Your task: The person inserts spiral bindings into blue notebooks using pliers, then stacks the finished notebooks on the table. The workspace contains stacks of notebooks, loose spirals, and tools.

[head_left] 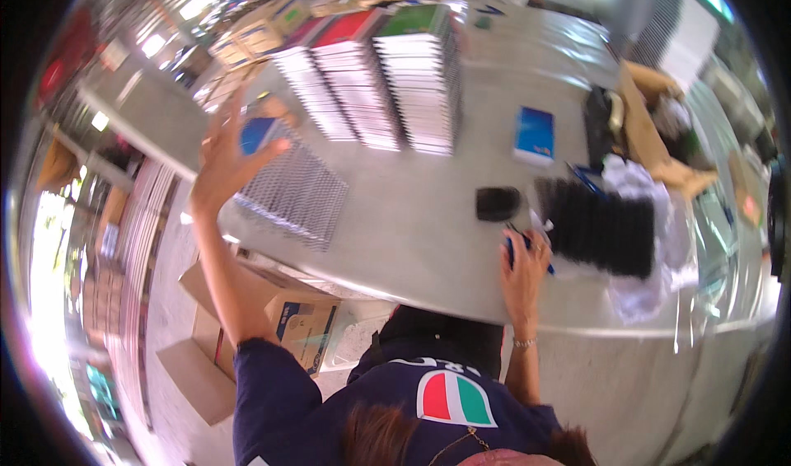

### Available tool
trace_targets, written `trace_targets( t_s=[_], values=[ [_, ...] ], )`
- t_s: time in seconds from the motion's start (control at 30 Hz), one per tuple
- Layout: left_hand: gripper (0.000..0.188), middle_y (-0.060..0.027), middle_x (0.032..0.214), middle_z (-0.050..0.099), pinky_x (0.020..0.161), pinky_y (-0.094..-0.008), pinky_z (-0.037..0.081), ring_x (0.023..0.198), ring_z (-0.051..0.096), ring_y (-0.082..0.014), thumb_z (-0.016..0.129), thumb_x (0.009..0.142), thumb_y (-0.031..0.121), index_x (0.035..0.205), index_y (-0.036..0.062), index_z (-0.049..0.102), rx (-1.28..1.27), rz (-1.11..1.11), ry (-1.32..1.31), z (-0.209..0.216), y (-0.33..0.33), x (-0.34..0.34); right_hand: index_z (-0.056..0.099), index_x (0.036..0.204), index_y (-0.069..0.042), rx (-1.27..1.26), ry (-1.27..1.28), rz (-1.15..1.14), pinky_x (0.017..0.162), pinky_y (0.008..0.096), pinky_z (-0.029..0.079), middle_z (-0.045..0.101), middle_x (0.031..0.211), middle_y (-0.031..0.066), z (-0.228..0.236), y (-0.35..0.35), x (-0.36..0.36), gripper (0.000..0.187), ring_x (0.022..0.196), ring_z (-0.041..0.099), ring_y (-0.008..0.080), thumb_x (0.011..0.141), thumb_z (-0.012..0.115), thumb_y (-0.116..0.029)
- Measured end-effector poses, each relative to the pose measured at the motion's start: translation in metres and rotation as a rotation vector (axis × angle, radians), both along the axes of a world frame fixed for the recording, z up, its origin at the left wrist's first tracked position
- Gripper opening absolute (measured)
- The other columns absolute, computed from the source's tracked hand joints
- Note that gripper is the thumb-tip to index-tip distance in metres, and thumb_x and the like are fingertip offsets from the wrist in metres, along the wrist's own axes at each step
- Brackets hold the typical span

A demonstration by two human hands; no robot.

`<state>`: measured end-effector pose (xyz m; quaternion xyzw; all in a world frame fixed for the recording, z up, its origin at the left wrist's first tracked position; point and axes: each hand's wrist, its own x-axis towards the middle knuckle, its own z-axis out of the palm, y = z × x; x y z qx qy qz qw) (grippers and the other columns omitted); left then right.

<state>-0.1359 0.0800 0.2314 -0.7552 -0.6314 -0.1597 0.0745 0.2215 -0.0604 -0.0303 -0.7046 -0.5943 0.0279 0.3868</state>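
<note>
My left hand (221, 173) is raised at the table's left side, its fingers spread and a little blurred, with nothing seen in it. Right beside it stands a stack of spiral-bound notebooks (298, 187), with a blue cover (257, 134) showing on top. My right hand (526, 272) rests near the table's front edge, fingers curled round a small dark-blue item (512, 250) whose kind I cannot make out. A small black block (497, 204) lies just beyond that hand. To its right is a bundle of black, bristly-looking strands or coils (600, 229).
Three tall notebook stacks, topped green (414, 19), red (348, 26) and dark red (301, 32), stand toward the back. A blue notebook-like block (535, 134), crumpled white plastic (643, 297) and a cardboard box (636, 107) are at right. Another open carton (198, 379) sits below the table.
</note>
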Motion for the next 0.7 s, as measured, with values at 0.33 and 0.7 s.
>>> trace_targets(
  t_s=[0.33, 0.7],
  values=[
    [0.063, -0.0203, 0.145, 0.042, 0.115, -0.0467, 0.032, 0.139, 0.038, -0.0379, 0.07, 0.09, 0.03, 0.144, 0.0092, 0.045, -0.691, -0.564, -0.346, -0.152, -0.11, 0.066, 0.068, 0.107, -0.005, 0.21, 0.11, 0.14, 0.083, 0.0453, 0.046, 0.064, 0.097, 0.0224, 0.046, 0.095, 0.069, 0.02, 0.092, 0.058, 0.0404, 0.089, 0.066, -0.014],
    [0.038, -0.0156, 0.129, 0.056, 0.101, -0.0459, 0.044, 0.12, 0.055, -0.0365, 0.069, 0.088, 0.012, 0.126, 0.0106, 0.062, -0.358, -0.356, -0.5, -0.206, -0.146, 0.074, 0.066, 0.085, 0.002, -0.33, 0.7, 0.13, 0.049, 0.0295, 0.045, 0.063, 0.07, 0.0058, 0.001, 0.24, 0.185, 0.039, 0.056, 0.055, 0.0128, 0.077, 0.084, -0.031]
  ],
)
